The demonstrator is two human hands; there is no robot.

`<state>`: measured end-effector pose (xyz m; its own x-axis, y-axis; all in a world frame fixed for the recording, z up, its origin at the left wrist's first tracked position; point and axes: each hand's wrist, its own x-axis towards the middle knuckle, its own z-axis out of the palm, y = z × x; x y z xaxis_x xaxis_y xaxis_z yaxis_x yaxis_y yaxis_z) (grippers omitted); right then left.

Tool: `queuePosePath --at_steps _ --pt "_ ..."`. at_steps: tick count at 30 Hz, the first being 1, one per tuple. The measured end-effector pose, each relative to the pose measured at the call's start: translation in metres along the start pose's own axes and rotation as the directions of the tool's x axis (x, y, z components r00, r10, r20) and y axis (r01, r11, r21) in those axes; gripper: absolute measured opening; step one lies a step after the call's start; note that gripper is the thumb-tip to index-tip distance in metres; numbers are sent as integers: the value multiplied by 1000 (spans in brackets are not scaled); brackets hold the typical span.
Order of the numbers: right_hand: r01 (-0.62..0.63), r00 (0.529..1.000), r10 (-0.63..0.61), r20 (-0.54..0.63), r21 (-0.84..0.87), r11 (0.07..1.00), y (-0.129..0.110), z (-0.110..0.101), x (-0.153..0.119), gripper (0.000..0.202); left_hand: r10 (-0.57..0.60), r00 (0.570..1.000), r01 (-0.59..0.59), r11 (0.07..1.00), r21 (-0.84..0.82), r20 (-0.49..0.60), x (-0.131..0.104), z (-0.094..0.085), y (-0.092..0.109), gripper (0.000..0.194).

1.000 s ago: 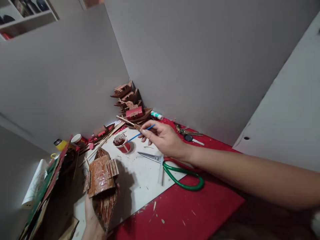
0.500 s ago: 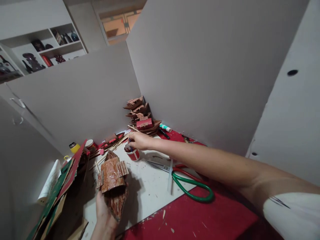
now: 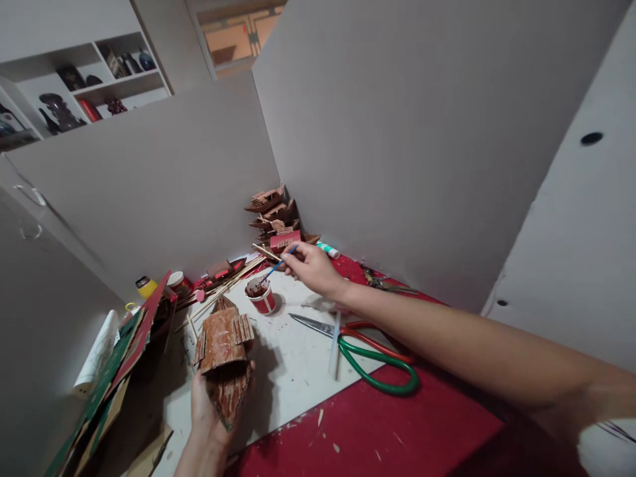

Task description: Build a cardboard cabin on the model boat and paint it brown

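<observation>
My left hand (image 3: pixel 209 404) holds up a brown model boat (image 3: pixel 223 341) from below, its arched cabin glossy as if wet. Between the fingers of my right hand (image 3: pixel 311 266) is a thin blue-handled paintbrush (image 3: pixel 279 262). The brush slants down into a small red and white paper cup (image 3: pixel 262 301), whose inner wall is smeared dark brown. Its tip is hard to make out inside the cup. Scissors (image 3: pixel 368 354) with one green and one red handle lie under my right forearm, crossed by a translucent stick (image 3: pixel 334 348).
Stacked model boats (image 3: pixel 278 218) stand in the far corner by the wall. Cardboard sheets (image 3: pixel 116 371) lean at the left, near a yellow bottle (image 3: pixel 146 286) and another cup (image 3: pixel 177 283). Thin wooden sticks (image 3: pixel 236 281) lie behind the held boat. Pliers (image 3: pixel 382 281) rest at the right.
My right hand has lifted from the cup and moved right, bringing the blue brush into sight. My left hand still holds the boat in nearly the same place.
</observation>
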<state>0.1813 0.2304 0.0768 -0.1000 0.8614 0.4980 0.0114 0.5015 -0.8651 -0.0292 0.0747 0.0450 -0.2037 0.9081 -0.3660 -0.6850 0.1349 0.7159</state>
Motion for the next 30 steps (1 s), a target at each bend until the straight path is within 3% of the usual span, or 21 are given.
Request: queuePosePath --at_steps 5,7,10,15,19,22,30 --pt "-137 988 151 -33 272 953 -6 -23 -33 26 -11 999 13 999 49 -34 -4 6 -5 52" --pt "-219 971 239 20 478 851 -10 -26 -50 29 -19 998 23 997 73 -58 -5 6 -8 50" --pt "-256 961 266 71 590 766 -16 -25 -69 30 -8 996 19 992 122 -93 -6 7 -11 46" --pt "-195 980 178 85 564 803 -18 -24 -78 32 20 987 5 988 156 -159 -9 13 -11 44" --pt "-118 992 129 16 521 845 -19 -28 -78 30 28 979 11 983 185 -204 -11 17 -11 46" --pt "-77 995 99 -21 476 876 -21 -29 -78 29 11 982 28 978 208 -186 -9 14 -12 48" --pt "-59 998 51 31 417 907 -26 -29 -83 31 15 994 1 988 152 -106 -2 -2 -17 51"
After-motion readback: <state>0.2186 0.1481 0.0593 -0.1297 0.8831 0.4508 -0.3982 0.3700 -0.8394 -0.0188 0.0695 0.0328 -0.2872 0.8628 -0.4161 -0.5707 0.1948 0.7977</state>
